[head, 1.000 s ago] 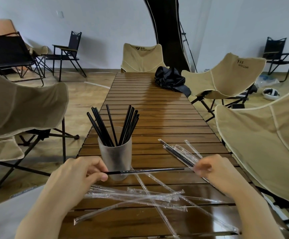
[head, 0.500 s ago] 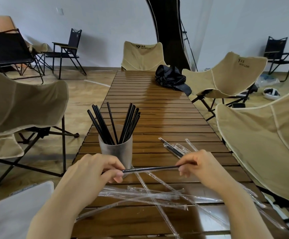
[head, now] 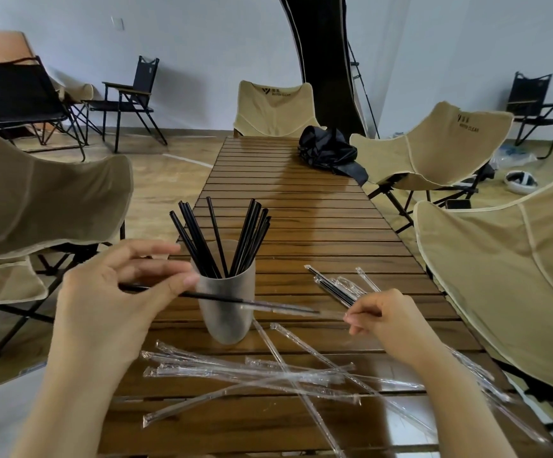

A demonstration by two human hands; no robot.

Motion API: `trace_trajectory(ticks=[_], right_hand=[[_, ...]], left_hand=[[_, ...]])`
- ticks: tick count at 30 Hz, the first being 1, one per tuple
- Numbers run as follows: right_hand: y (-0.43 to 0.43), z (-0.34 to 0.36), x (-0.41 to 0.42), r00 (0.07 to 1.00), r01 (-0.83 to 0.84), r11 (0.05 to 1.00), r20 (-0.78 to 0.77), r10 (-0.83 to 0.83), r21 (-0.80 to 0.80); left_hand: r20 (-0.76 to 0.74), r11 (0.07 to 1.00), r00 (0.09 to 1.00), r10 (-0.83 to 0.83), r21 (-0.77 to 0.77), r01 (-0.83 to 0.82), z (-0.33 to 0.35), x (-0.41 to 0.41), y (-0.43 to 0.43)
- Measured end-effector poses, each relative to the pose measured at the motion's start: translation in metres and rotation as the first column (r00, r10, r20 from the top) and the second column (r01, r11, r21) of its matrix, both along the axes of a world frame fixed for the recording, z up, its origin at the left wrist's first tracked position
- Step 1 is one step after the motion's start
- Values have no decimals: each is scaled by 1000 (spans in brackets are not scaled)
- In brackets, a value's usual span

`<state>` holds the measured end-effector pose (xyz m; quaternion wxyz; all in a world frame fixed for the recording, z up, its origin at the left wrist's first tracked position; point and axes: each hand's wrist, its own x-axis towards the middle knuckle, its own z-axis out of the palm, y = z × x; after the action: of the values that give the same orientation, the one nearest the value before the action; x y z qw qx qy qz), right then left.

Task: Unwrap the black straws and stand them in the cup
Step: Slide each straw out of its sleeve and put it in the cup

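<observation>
One straw (head: 215,298), left hand (head: 113,302) (wrapper (head: 285,307) half-off)

The black straw (head: 222,298) you hold lies level across mid-frame, its right end inside a clear wrapper (head: 288,307). Behind it your frosted cup (head: 225,325) stands upright, holding bare straws (head: 248,236). Wrapped straws (head: 333,287) lie centre-right.

The left hand (head: 113,292) is up on the left side. Its thumb and a finger pinch a black straw (head: 215,297), and its top fingers stretch out loose. The right hand (head: 387,315) is a bit lower on the right. Its fingers curl in and pinch the end of a clear wrapper (head: 331,314). Both bare forearms reach forward.
</observation>
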<state>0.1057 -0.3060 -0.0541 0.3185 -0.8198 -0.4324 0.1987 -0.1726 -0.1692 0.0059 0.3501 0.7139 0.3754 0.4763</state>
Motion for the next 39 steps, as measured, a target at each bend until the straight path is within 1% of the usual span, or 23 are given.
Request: trace_trajectory(ticks=[2, 3, 5, 7, 9, 11, 13, 16, 18, 22, 27, 30, 32, 35, 37, 39], right_hand=[[0, 0, 0, 1000, 2, 1000, -9, -2, 7], [0, 0, 0, 1000, 3, 1000, -18, -3, 18], [1, 0, 0, 999, 11, 998, -47, -9, 57], [2, 1, -1, 996, 32, 994, -81, -24, 100], [1, 1, -1, 995, 41, 990, -94, -28, 133], [1, 0, -1, 994, 36, 988, -105, -21, 148], [2, 0, -1, 993, 24, 988, -117, -6, 151], [5, -1, -3, 988, 11, 985, -153, 15, 169], [6, -1, -4, 988, -13, 985, -151, 39, 170], [6, -1, -6, 982, -89, 984, -150, 113, 157], [9, 3, -13, 969, -180, 974, -146, 200, 139], [10, 3, -15, 971, -181, 978, -139, 195, 106], [10, 0, -14, 984, -145, 988, -101, 150, 53], [10, -3, -13, 995, -94, 996, -46, 94, 2], [12, -5, -12, 997, -76, 997, -20, 76, -10], [12, -6, -13, 998, -60, 998, -3, 60, -35]], left_hand=[[165, 997, 986, 17, -83, -4, -3, 4, 1], [210, 994, 977, 24, -112, 0, -4, 7, 1], [251, 988, 968, 1, -149, 38, -6, 12, 0], [305, 972, 948, -88, -182, 149, -7, 15, -1], [368, 935, 911, -185, -220, 279, -7, 17, -3], [347, 916, 903, -253, -214, 339, -6, 20, -5], [323, 910, 903, -284, -206, 360, -9, 25, -8], [366, 888, 875, -317, -210, 409, -14, 35, -11], [352, 894, 873, -338, -170, 415, -15, 41, -13], [329, 914, 887, -324, -134, 384, -18, 46, -13], [206, 914, 905, -372, -91, 396, -20, 52, -17], [160, 952, 940, -301, -16, 307, -20, 51, -14], [173, 979, 963, -204, 59, 197, -19, 46, -9], [242, 991, 966, -88, 118, 61, -17, 38, -3], [297, 992, 954, -50, 126, 13, -16, 34, 0], [320, 986, 947, -22, 161, -32, -13, 32, 0]])
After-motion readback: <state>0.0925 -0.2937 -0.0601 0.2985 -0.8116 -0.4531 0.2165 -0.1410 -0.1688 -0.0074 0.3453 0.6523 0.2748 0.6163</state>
